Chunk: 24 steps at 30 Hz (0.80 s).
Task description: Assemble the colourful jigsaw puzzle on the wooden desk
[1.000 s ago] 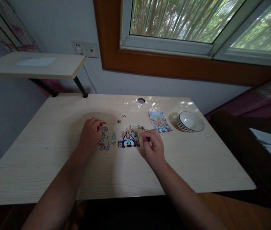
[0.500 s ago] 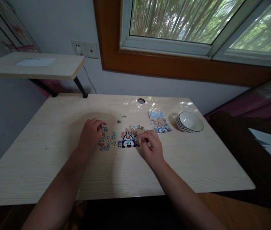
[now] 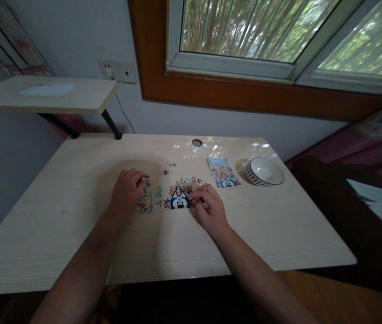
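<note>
A partly joined jigsaw puzzle [image 3: 180, 203] lies flat on the table, with a blue cartoon dog's face along its lower part. My right hand [image 3: 211, 208] is at its right edge, thumb and fingers closed in a pinch over the pieces; whatever they hold is too small to make out. My left hand [image 3: 127, 190] rests left of a scatter of loose puzzle pieces [image 3: 149, 201], its fingers curled together at the upper end. Anything between those fingertips is hidden. A few more pieces [image 3: 166, 172] lie beyond the puzzle.
A printed picture card [image 3: 224, 172] lies right of the puzzle, with a striped white bowl [image 3: 265, 172] beside it. A raised shelf [image 3: 86, 96] stands at the table's back left. The table [image 3: 279, 234] has a round cable hole [image 3: 197, 142] near its back edge.
My right hand has moved slightly left, its fingertips now closer over the puzzle's right side. My left hand stays nearly still. The whole view has shifted a little.
</note>
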### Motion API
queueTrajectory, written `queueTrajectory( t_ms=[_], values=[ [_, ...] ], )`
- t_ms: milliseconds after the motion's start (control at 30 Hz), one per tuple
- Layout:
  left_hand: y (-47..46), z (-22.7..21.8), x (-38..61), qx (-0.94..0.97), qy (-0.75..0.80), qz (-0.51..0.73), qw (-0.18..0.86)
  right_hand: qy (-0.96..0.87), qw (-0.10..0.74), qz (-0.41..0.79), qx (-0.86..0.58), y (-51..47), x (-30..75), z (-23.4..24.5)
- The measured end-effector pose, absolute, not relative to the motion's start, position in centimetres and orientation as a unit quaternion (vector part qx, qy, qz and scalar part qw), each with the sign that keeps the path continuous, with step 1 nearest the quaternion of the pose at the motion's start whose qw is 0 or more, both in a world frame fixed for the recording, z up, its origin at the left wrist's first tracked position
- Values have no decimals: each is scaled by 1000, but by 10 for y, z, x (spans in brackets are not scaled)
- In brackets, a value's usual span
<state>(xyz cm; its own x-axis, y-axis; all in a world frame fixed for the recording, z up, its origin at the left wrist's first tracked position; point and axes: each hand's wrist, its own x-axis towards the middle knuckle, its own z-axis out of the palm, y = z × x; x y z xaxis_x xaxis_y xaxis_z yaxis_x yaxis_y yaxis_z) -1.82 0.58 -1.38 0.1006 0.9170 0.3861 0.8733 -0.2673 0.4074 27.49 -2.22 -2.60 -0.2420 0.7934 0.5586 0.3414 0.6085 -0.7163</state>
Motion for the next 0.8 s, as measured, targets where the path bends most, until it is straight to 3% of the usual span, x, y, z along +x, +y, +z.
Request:
queueTrajectory(
  t_ms=[800],
  values=[
    [5, -11, -17, 749, 603, 270, 48, -791, 449, 238, -341, -22, 273, -26]
  ],
)
